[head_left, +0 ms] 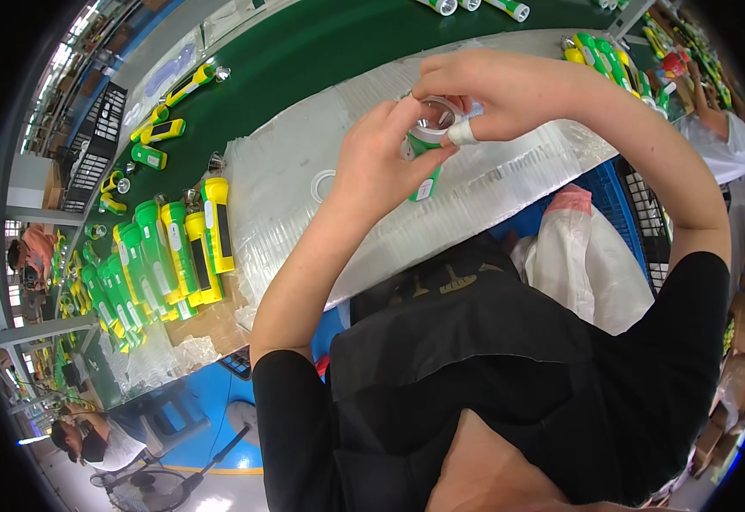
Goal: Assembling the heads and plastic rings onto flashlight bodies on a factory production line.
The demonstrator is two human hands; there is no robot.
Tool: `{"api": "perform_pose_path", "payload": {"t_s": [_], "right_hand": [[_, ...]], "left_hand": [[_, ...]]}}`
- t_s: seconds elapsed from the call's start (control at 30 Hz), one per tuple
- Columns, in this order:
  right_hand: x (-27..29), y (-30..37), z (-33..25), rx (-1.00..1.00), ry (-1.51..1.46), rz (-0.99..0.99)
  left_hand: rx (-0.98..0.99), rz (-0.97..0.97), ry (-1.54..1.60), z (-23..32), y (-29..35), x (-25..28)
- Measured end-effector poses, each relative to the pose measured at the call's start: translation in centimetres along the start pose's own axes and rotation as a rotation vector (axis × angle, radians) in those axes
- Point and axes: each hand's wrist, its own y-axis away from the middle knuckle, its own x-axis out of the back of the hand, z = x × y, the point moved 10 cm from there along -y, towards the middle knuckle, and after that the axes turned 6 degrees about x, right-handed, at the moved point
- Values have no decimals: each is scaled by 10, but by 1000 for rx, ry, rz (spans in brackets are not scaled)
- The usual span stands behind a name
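Observation:
Over the taped worktop I hold a green-and-white flashlight (pixel 424 184) with its clear, round head facing up. My left hand (pixel 376 162) is closed round the side of the flashlight near its head. The fingers of my right hand (pixel 487 96) are closed on the rim of the head from the other side, and one of them wears a white wrap (pixel 461 133). Much of the flashlight's body is hidden by my fingers. Left of my left wrist, a thin white ring (pixel 324 185) lies flat on the worktop.
Several green and yellow flashlights (pixel 152 247) lie in a row at the left, and more (pixel 598 55) at the far right. A green conveyor belt (pixel 304 68) runs behind the taped worktop (pixel 278 162). A white sack (pixel 573 264) hangs at the right near a blue crate (pixel 616 205). Other people sit at both sides.

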Motion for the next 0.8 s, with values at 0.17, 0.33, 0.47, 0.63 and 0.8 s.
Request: {"api": "perform_pose_path", "payload": {"t_s": [0.17, 0.33, 0.47, 0.63, 0.8], "right_hand": [[-3, -4, 18, -209, 65, 72], [3, 6, 34, -444, 268, 165], [2, -1, 32, -123, 54, 271], [0, -5, 16, -251, 235, 59], [12, 9, 15, -148, 161, 343]], "left_hand": [[36, 8, -35, -4, -2, -2], [66, -5, -42, -8, -5, -2], [77, -4, 19, -13, -3, 0], [56, -5, 11, -7, -1, 0], [-9, 23, -31, -5, 1, 0]]}}
